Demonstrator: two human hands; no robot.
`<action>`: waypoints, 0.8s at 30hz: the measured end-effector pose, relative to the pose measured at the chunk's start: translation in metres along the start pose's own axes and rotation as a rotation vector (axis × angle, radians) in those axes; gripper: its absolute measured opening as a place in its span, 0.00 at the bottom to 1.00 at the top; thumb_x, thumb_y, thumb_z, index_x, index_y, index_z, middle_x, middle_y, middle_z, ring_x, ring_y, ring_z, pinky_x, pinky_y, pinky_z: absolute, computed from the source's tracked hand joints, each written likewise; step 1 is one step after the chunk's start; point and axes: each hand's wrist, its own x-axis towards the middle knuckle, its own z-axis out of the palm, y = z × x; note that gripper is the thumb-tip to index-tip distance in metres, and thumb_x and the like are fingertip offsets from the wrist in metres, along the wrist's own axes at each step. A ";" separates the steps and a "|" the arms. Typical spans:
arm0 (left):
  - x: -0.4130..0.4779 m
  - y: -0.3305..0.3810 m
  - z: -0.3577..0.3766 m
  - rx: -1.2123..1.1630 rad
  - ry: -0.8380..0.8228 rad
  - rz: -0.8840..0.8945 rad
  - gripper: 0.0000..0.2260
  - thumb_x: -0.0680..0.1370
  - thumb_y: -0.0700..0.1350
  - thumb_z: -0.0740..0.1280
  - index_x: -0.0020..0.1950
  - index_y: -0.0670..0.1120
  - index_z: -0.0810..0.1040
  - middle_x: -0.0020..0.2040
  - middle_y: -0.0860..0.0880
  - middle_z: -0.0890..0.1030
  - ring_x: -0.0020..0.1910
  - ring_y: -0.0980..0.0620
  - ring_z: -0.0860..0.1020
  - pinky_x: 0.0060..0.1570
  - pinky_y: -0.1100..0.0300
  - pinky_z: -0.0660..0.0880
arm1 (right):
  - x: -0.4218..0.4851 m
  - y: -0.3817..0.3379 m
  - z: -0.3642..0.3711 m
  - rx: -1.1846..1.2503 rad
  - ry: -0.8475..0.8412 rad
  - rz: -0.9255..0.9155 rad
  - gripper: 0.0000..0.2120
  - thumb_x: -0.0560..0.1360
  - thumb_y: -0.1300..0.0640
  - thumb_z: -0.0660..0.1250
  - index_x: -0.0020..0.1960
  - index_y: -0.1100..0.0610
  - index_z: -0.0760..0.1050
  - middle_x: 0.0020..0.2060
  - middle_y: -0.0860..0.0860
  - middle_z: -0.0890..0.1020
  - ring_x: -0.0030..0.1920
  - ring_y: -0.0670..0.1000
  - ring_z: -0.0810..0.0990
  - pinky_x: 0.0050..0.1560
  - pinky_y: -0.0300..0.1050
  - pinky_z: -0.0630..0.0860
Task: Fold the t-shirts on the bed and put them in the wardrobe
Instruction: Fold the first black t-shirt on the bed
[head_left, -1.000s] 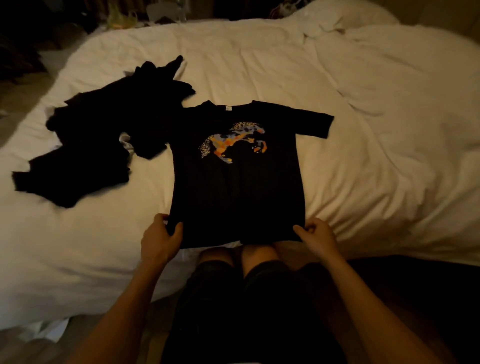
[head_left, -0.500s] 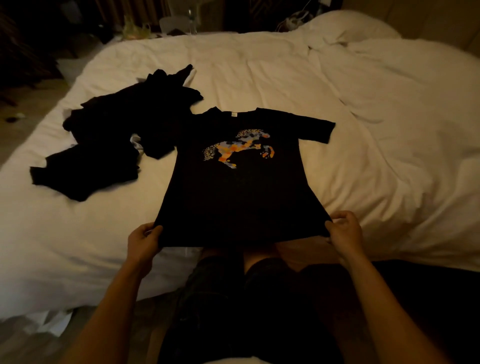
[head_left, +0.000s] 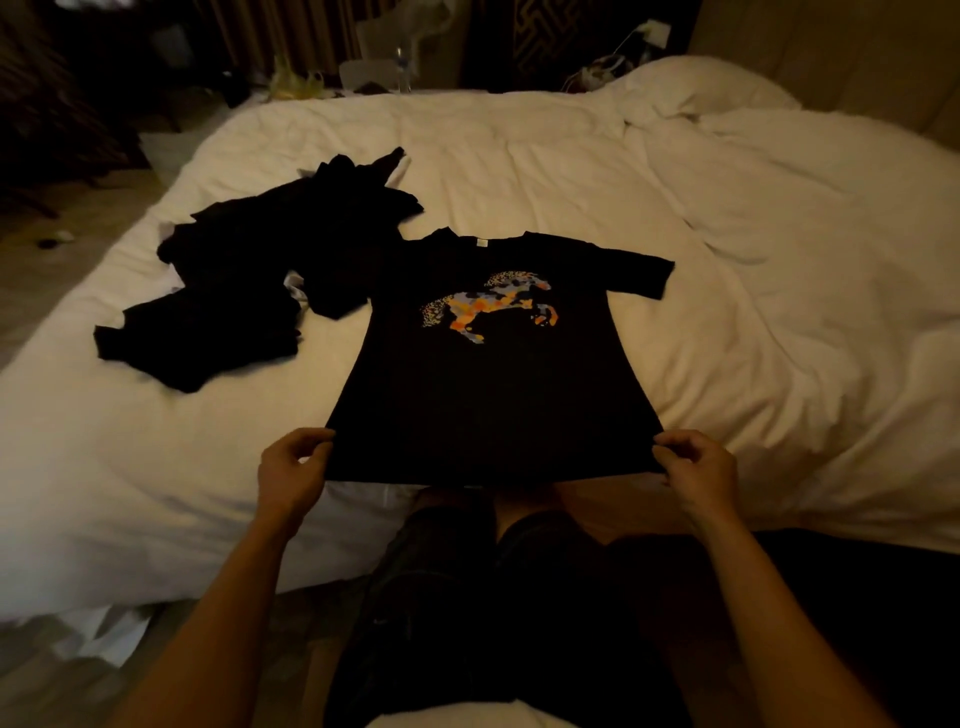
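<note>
Leftward, black clothes heap (head_left: 260, 291) touching t-shirt (head_left: 488, 395)

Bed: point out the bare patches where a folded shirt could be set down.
Bare duvet lies right of the horse t-shirt, and beyond its collar toward the pillow. Left is crowded by the dark clothes pile.

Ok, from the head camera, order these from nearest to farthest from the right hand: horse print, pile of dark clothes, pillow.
From the right hand:
1. Horse print, on the shirt's chest.
2. Pile of dark clothes, across the bed on the left.
3. Pillow, at the far right corner.
</note>
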 end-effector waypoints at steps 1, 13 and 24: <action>0.000 -0.001 -0.002 0.030 -0.009 -0.005 0.08 0.79 0.40 0.68 0.49 0.52 0.83 0.46 0.46 0.84 0.47 0.43 0.82 0.44 0.48 0.79 | -0.001 0.002 0.000 -0.001 0.006 0.019 0.11 0.74 0.65 0.72 0.41 0.49 0.80 0.41 0.50 0.84 0.45 0.53 0.82 0.50 0.57 0.82; -0.010 0.006 -0.018 0.114 -0.072 0.061 0.12 0.74 0.39 0.75 0.57 0.43 0.82 0.48 0.47 0.83 0.35 0.54 0.84 0.42 0.63 0.81 | -0.008 0.003 -0.008 -0.122 -0.010 -0.075 0.12 0.72 0.60 0.76 0.44 0.44 0.81 0.49 0.50 0.85 0.53 0.54 0.82 0.57 0.57 0.80; 0.006 0.036 0.000 0.521 -0.066 0.146 0.19 0.75 0.51 0.73 0.62 0.44 0.81 0.59 0.40 0.81 0.56 0.40 0.80 0.55 0.47 0.77 | -0.017 -0.005 0.005 -0.349 -0.062 -0.217 0.10 0.73 0.58 0.74 0.54 0.56 0.81 0.48 0.54 0.82 0.49 0.53 0.81 0.49 0.44 0.73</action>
